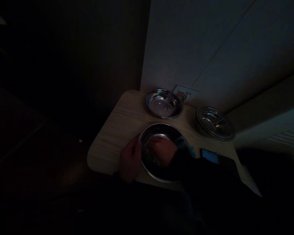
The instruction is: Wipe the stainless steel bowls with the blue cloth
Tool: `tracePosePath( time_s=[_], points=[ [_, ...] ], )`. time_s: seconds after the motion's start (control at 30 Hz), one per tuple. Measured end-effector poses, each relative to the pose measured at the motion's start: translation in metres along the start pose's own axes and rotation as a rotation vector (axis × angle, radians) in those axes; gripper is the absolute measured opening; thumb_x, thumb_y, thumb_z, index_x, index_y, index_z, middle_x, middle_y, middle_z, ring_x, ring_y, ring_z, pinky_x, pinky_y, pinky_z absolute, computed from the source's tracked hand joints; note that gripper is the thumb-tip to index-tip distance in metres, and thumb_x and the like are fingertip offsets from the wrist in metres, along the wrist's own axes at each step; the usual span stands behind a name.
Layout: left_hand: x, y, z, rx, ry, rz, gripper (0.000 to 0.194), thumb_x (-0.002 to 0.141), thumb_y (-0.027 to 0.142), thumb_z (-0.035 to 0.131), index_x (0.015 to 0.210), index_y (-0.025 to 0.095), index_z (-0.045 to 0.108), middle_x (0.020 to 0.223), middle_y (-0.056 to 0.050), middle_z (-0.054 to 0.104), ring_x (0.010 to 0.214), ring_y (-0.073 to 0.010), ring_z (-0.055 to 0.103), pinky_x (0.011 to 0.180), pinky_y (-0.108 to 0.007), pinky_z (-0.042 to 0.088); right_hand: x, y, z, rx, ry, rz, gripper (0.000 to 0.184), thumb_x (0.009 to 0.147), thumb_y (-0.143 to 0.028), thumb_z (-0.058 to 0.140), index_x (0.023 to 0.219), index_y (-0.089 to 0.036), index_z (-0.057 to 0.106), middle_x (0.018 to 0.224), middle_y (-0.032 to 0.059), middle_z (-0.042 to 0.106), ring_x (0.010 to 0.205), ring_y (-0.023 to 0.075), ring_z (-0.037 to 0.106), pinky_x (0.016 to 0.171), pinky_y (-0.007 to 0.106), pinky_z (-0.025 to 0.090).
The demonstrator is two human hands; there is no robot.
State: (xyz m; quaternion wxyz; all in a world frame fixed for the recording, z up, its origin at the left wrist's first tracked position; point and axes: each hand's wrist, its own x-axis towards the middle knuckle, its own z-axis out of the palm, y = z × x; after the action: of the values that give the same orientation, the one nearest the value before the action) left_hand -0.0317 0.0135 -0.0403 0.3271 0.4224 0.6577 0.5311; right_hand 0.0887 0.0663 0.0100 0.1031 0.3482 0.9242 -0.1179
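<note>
A large shiny metal bowl (161, 128) rests near the front of a small wooden table. My left hand (130, 160) is closed on its left rim, thumb at the top of the edge. Inside the bowl, my right hand (163, 150) reaches down with its fingers bent together. Darkness hides what the right fingers hold, if anything. The bowl's contents are too dark to make out. A bit of teal material (192, 151) shows at the bowl's right side, partly behind my dark sleeve.
On the pale tabletop (107, 140), a second metal bowl (164, 103) stands at the back and stacked metal bowls (215, 123) at the right. A phone (210, 156) with a lit screen lies beside my right sleeve. Behind is a wall with a socket (185, 93).
</note>
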Motion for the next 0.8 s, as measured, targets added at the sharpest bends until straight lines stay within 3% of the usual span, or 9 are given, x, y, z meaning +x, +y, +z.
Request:
tracePosePath(
  time_s=[0.07, 0.2, 0.43, 0.63, 0.8],
  points=[
    [0.000, 0.000, 0.001, 0.000, 0.013, 0.005, 0.031, 0.083, 0.028, 0.043, 0.105, 0.016, 0.062, 0.102, -0.004, 0.067, 0.090, -0.0155, 0.062, 0.078, -0.025, 0.049, -0.002, -0.004, 0.000, 0.019, 0.012, -0.020, 0.026, 0.086, -0.021, 0.037, 0.091, -0.015, 0.062, 0.098, 0.0094, 0.061, 0.091, 0.0197, 0.053, 0.070, 0.027, 0.040],
    [-0.001, 0.000, 0.002, 0.005, 0.012, 0.006, 0.031, 0.084, 0.028, 0.042, 0.104, 0.016, 0.063, 0.102, -0.004, 0.067, 0.090, -0.0152, 0.062, 0.080, -0.025, 0.049, -0.011, -0.007, 0.001, 0.045, -0.103, -0.078, 0.023, 0.083, -0.020, 0.041, 0.088, -0.016, 0.063, 0.091, 0.0079, 0.062, 0.085, 0.0188, 0.054, 0.063, 0.026, 0.039],
    [-0.003, -0.002, 0.001, 0.035, 0.017, 0.042, 0.032, 0.084, 0.028, 0.042, 0.107, 0.016, 0.061, 0.105, -0.004, 0.066, 0.096, -0.0155, 0.061, 0.084, -0.025, 0.047, 0.016, -0.001, -0.001, -0.033, 0.034, 0.140, 0.025, 0.083, -0.018, 0.039, 0.091, -0.015, 0.062, 0.098, 0.0104, 0.060, 0.093, 0.0204, 0.053, 0.068, 0.027, 0.041],
    [-0.005, -0.002, 0.001, 0.041, 0.047, -0.001, 0.033, 0.084, 0.029, 0.042, 0.105, 0.016, 0.062, 0.104, -0.005, 0.067, 0.094, -0.0165, 0.061, 0.082, -0.027, 0.048, 0.000, -0.009, 0.001, 0.000, -0.087, -0.023, 0.024, 0.078, -0.017, 0.041, 0.087, -0.016, 0.063, 0.091, 0.0086, 0.062, 0.085, 0.0198, 0.057, 0.065, 0.027, 0.042],
    [-0.005, -0.001, 0.001, 0.042, 0.029, 0.043, 0.033, 0.084, 0.028, 0.041, 0.108, 0.018, 0.061, 0.105, -0.004, 0.066, 0.095, -0.0163, 0.061, 0.084, -0.027, 0.047, 0.016, -0.002, -0.003, -0.039, 0.000, 0.167, 0.025, 0.081, -0.022, 0.040, 0.090, -0.015, 0.062, 0.097, 0.0099, 0.062, 0.086, 0.0208, 0.058, 0.065, 0.028, 0.042]
  ],
)
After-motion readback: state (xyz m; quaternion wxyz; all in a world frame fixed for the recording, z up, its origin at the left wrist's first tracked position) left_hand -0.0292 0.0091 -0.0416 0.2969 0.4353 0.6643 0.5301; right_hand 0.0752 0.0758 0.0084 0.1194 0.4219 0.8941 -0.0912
